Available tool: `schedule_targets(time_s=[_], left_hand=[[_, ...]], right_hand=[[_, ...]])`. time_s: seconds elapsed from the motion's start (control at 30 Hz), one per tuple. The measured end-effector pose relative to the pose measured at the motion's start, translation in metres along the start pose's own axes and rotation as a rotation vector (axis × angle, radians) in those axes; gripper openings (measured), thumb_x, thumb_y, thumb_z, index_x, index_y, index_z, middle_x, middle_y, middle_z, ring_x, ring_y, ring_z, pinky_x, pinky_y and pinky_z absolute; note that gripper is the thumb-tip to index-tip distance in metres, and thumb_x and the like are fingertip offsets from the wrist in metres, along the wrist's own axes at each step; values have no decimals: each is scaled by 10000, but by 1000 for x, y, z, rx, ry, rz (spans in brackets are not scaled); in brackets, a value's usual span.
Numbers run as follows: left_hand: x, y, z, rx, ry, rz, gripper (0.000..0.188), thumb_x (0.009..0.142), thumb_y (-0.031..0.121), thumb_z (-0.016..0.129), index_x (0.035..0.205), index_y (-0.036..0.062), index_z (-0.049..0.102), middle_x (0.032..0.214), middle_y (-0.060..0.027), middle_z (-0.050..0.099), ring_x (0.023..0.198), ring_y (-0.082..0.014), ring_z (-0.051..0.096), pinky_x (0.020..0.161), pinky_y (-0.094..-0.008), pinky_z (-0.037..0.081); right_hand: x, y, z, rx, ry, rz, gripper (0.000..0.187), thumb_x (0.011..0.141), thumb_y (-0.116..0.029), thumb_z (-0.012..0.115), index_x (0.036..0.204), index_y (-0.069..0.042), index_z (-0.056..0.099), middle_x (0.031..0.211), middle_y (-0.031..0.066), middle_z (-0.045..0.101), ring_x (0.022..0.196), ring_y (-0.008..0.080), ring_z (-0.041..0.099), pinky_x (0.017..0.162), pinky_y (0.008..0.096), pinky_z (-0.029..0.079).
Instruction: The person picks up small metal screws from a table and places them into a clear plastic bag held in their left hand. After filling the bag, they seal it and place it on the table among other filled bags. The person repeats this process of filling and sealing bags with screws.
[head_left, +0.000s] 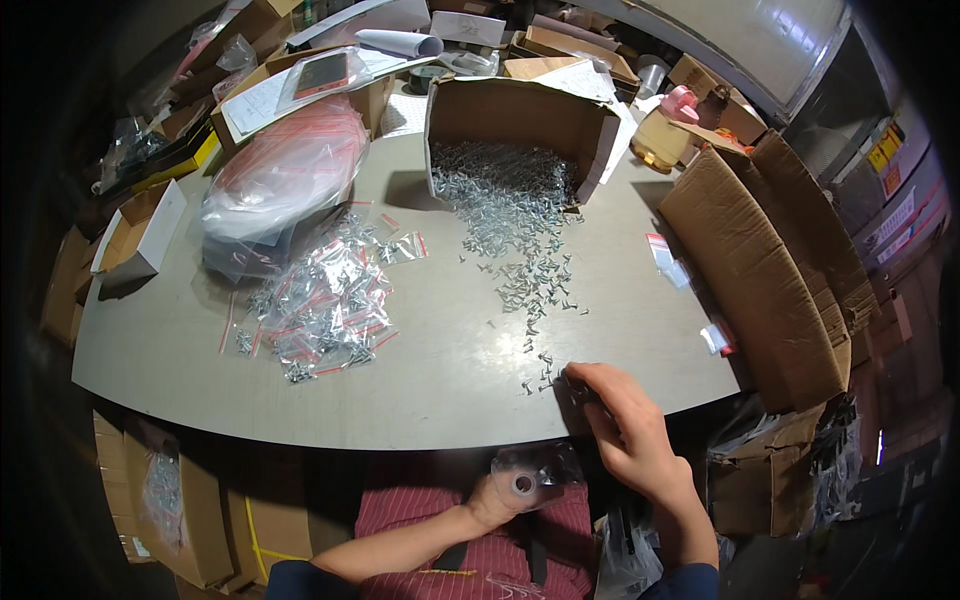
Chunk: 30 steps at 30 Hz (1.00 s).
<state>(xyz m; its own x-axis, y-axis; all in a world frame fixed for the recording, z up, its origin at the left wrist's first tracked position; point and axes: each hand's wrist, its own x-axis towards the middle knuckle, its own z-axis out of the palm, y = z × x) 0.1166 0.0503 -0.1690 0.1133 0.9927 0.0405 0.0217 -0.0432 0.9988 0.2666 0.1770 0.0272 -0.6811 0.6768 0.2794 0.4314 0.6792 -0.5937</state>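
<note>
A loose pile of small silver screws point(510, 225) spills toward me out of an open cardboard box point(525, 100) lying on its side. A thin trail of them reaches almost to the near table edge. Beside the trail's end, my right hand point(632, 430) rests at the table, thumb and index finger apart; the space beneath its fingers is partly hidden. Below the edge, over my lap, my left hand point(492, 503) is closed on a clear plastic piece point(553, 462) with a round ring-like opening. On the left lie several filled small zip bags point(335, 290) with red strips.
Behind the filled bags sits a stack of flat clear bags point(285, 175). A white carton point(140, 235) stands at the left edge, a large cardboard box point(760, 270) at the right. A pink-topped jug point(660, 135) and papers point(270, 95) crowd the back.
</note>
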Motion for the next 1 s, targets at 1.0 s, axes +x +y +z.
schedule_targets(time_s=[1.0], left_hand=[[16,47,-11,-28,80,162,362,884,218,861,1174,48,725,1065,-107,764,926,-236,718,818,-370,581]], right_hand=[[10,-7,22,-188,110,-232,438,778,165,631,1169,-4,735,1104,142,710,993,340,675,861,420,562]])
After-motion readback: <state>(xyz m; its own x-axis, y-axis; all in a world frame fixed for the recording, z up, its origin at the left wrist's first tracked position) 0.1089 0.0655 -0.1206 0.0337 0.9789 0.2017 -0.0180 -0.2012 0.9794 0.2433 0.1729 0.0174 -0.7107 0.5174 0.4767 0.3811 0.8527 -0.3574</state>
